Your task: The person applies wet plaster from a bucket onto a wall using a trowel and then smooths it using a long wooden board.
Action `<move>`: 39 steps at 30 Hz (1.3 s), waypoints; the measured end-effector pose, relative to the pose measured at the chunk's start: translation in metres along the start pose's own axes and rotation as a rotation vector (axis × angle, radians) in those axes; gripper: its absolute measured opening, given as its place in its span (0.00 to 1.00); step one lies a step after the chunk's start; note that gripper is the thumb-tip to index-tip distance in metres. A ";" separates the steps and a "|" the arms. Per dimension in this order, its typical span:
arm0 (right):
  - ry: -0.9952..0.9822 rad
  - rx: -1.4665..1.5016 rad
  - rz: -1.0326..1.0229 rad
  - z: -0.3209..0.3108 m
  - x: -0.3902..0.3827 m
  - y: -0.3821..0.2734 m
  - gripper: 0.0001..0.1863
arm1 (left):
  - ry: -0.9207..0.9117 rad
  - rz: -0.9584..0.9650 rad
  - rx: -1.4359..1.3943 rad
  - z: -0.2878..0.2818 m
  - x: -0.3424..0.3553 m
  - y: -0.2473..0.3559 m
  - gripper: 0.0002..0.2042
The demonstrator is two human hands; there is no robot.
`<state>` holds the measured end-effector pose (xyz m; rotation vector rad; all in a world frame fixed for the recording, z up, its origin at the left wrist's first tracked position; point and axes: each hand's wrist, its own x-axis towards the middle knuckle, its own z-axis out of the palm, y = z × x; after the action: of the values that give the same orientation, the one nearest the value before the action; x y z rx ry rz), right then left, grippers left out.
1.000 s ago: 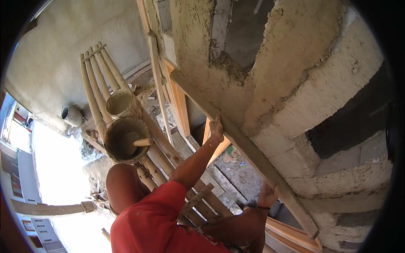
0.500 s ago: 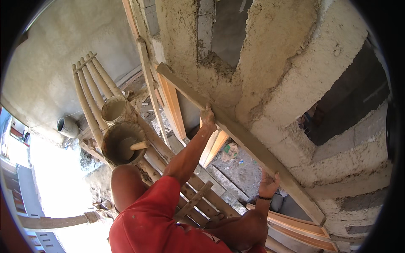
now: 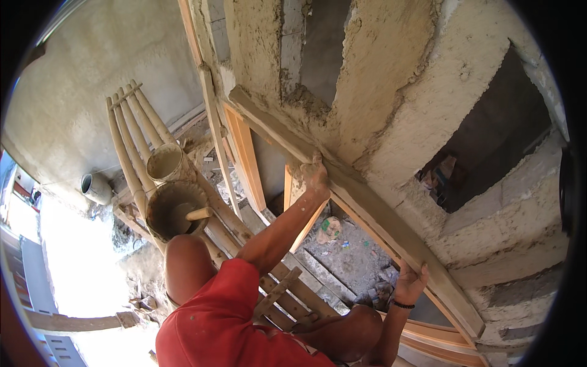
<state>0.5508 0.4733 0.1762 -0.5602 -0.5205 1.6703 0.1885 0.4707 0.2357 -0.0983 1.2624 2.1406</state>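
Against rough mortared wall (image 3: 373, 79), above timber-framed opening, long wooden board (image 3: 385, 223) is lying slantwise. Left hand (image 3: 317, 177) is gripping board's near edge, fingers bent over it; right hand (image 3: 411, 287) is supporting board toward its lower right end, fingers spread, not clasping. Step in hand apparently: bracing board along wall edge. Next move probably calling for even pressure, both hands.

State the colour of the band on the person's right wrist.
Black, or nearly so; the wristband shows best in the head view.
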 end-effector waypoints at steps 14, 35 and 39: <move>-0.038 -0.100 -0.070 -0.031 -0.007 -0.116 0.24 | -0.160 0.077 0.336 0.034 -0.061 -0.023 0.20; -0.292 -0.262 -0.561 0.206 -0.114 -0.176 0.13 | -0.375 0.446 -0.136 -0.060 -0.184 0.121 0.16; -0.500 -0.228 -0.617 0.259 -0.103 -0.187 0.07 | -0.367 0.032 -0.439 -0.090 -0.191 0.173 0.29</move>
<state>0.5484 0.3935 0.5026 -0.1035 -1.1322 1.1485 0.2208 0.2473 0.3892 0.1267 0.5813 2.2980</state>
